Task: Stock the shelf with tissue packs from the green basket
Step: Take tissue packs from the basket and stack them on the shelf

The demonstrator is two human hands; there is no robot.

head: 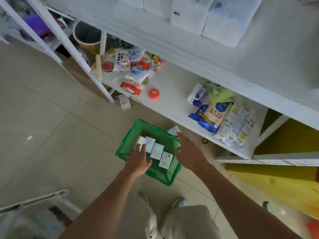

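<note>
A green basket (127,141) stands on the tiled floor in front of the white shelf (172,90). Several white tissue packs (156,150) lie in a row inside it. My left hand (138,161) reaches into the basket, fingers closed on a tissue pack (141,140) at its far left end. My right hand (187,152) hovers over the basket's right rim, back facing up. Another tissue pack (173,130) sticks out past its fingertips and looks held.
The lower shelf carries puzzle cubes (123,59), red packets, an orange roll (153,93) and blue-and-white bags (213,114). Large tissue bundles (207,16) sit on the shelf above. A small box (124,101) lies on the floor. A yellow panel (284,178) is at right.
</note>
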